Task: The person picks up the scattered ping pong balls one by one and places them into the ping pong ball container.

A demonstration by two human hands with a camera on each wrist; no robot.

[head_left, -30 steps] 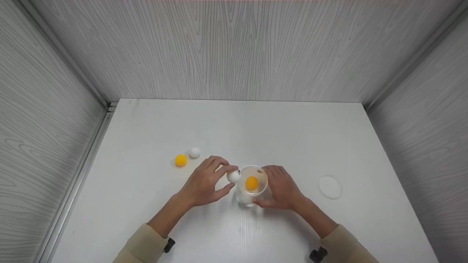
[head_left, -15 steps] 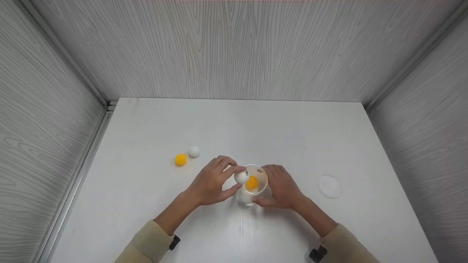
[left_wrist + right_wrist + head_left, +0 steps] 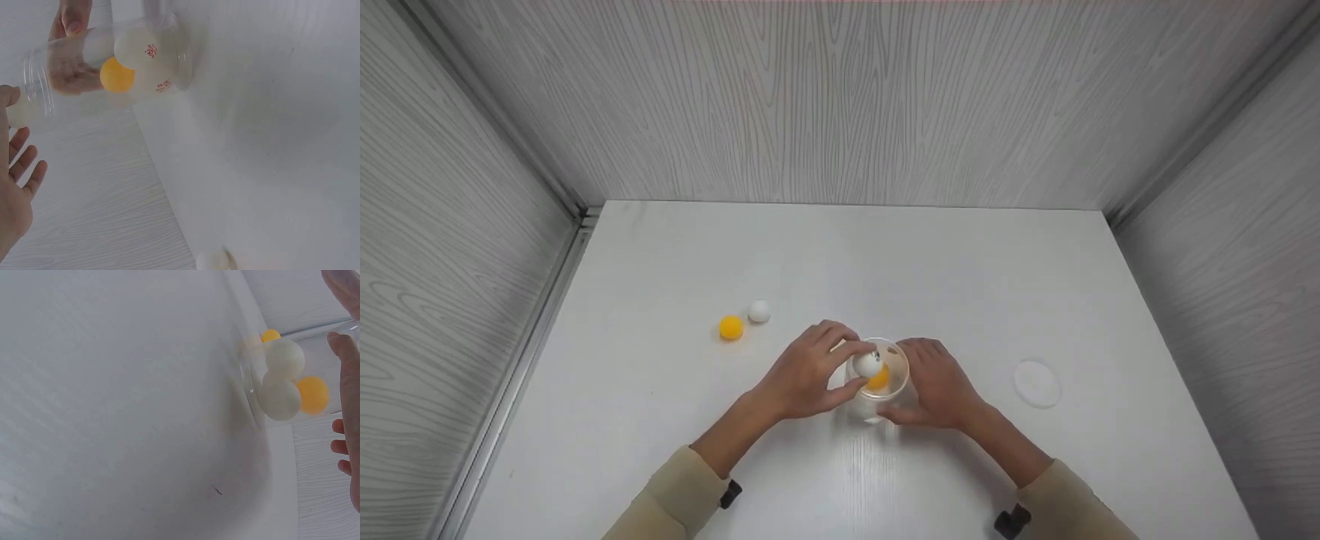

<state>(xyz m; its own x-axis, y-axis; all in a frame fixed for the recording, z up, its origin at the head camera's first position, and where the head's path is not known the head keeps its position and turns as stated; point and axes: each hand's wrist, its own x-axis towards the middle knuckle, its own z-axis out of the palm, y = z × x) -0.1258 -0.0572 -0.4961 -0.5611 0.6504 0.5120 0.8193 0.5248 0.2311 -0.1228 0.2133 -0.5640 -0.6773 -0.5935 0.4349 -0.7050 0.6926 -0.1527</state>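
Observation:
My left hand [image 3: 810,371] pinches a white ping-pong ball [image 3: 868,365] between thumb and forefinger. That ball is right at the mouth of a clear plastic jar [image 3: 864,409], overlapping the opening in the head view. My right hand [image 3: 937,386] grips the jar from its right side, thumb toward the front. The jar stands upright on the table. Through its wall, the left wrist view shows an orange ping-pong ball [image 3: 117,75] resting against white ping-pong balls [image 3: 136,49] with red print, near the bottom. The right wrist view shows the same cluster of white balls [image 3: 281,400].
Left of the jar, a loose orange ball [image 3: 730,328] and a loose white ball [image 3: 759,311] lie on the white table [image 3: 960,270]. A round, whitish lid [image 3: 1037,383] lies flat to the right. Grey wood-grain panels [image 3: 840,105] enclose the back and sides.
My left hand has carried the white ball rightward, from beside the jar's rim to over its mouth. The right hand and the jar have stayed in place.

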